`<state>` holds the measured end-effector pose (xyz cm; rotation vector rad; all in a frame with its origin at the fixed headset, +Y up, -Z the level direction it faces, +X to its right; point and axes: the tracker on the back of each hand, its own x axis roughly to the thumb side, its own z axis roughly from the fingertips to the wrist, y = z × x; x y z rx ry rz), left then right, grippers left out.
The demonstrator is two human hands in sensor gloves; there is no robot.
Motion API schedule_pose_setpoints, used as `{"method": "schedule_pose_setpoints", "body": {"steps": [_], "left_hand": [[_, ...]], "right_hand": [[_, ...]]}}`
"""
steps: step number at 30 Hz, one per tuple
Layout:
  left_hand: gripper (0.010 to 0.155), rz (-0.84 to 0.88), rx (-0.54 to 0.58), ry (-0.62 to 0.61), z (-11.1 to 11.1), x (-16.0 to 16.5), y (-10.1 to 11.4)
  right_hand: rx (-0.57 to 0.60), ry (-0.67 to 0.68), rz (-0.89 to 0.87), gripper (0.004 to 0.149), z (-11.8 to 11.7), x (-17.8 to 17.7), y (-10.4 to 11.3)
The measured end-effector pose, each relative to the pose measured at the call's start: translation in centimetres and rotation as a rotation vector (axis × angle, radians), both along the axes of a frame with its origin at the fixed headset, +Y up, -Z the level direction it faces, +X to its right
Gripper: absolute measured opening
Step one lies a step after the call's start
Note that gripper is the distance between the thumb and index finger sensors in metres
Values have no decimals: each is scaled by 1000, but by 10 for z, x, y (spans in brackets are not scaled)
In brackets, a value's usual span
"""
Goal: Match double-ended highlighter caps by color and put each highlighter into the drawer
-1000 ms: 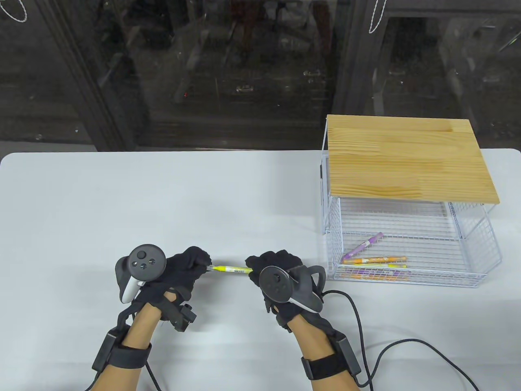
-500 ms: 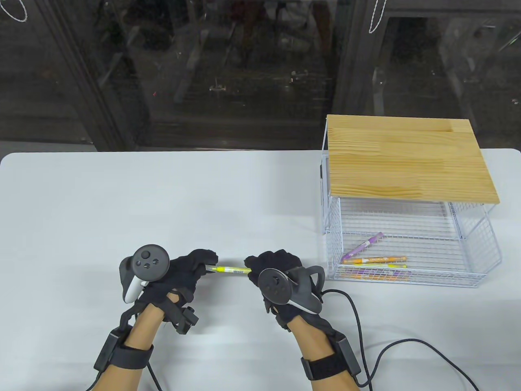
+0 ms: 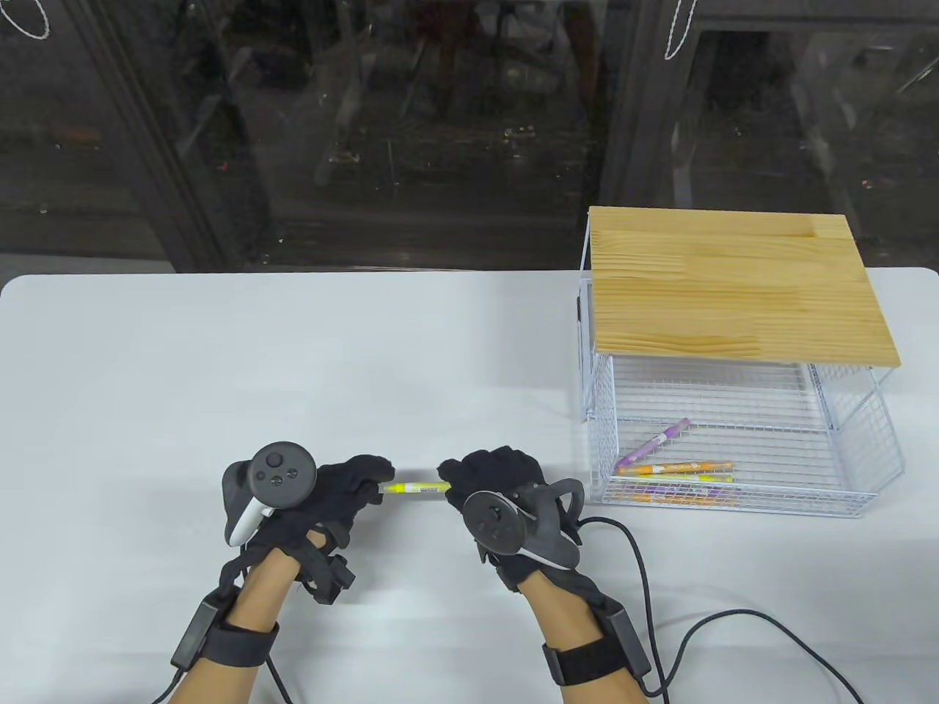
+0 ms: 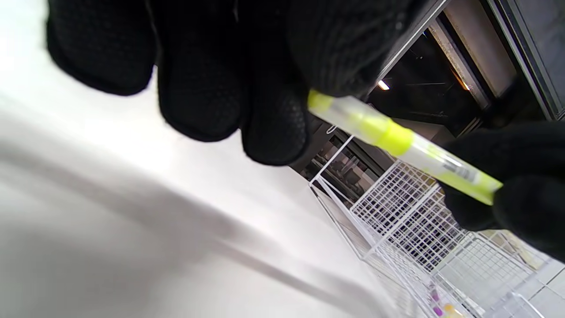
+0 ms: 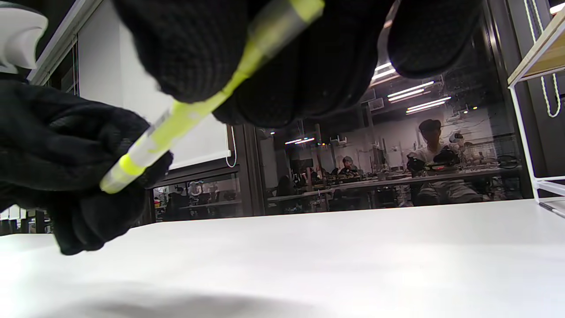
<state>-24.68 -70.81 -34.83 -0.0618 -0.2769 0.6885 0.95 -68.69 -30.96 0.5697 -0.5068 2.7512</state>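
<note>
A yellow highlighter (image 3: 417, 487) lies level just above the table, held between both hands. My left hand (image 3: 370, 480) pinches its left end, where a clear cap with a yellow tip (image 4: 344, 108) sits on the barrel. My right hand (image 3: 458, 480) grips the right end, and that end is hidden inside the glove. In the right wrist view the highlighter (image 5: 176, 123) runs from my right fingers (image 5: 265, 66) down to the left glove (image 5: 66, 154). The pulled-out wire drawer (image 3: 733, 502) stands to the right and holds a purple highlighter (image 3: 655, 442), an orange one (image 3: 682, 467) and a yellow one (image 3: 704, 479).
A wooden top (image 3: 733, 286) covers the rear of the wire frame above the drawer. A black cable (image 3: 660, 587) trails from my right wrist across the table's front right. A dark glass wall stands behind the table's far edge.
My left hand has slid right toward the right hand. The stretch of highlighter showing between the gloves has become shorter. The right hand has barely moved.
</note>
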Motion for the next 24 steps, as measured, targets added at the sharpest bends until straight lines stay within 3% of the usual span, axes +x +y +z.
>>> {"method": "schedule_pose_setpoints", "body": {"steps": [19, 24], "left_hand": [[45, -172, 136, 22, 10, 15, 7], [47, -148, 99, 32, 10, 11, 11]], "right_hand": [[48, 17, 98, 45, 4, -15, -5], [22, 25, 74, 45, 2, -12, -4]]}}
